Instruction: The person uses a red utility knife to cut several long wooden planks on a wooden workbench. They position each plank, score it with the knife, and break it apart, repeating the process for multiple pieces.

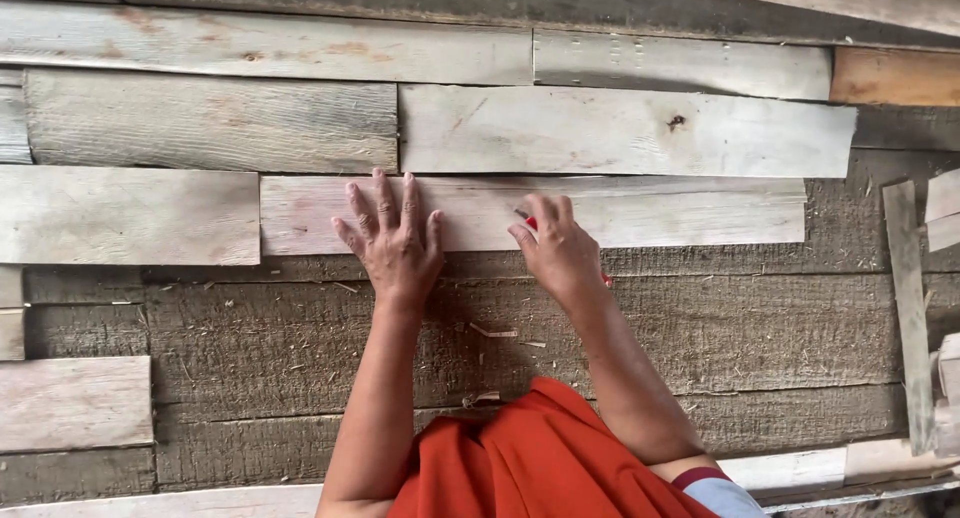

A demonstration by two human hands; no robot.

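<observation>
Plank floor (700,338) | pale board (680,218) lengthwise left-right | left hand (395,240) flat on it | right hand (560,250) perhaps gripping red pencil (531,222)

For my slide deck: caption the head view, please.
Left hand flat on a pale plank, right hand gripping a red pencil.

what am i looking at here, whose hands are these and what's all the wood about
This is one picture from a camera worn on a person's head, looking down at their own two bare hands. There is no machine. The left hand lies flat, fingers spread, on a pale weathered plank. The right hand rests on the same plank and grips a thin red tool, probably a pencil, mostly hidden. More pale planks lie in rows above, on a darker rough board surface strewn with wood chips. The orange cloth below is the person's clothing.
</observation>
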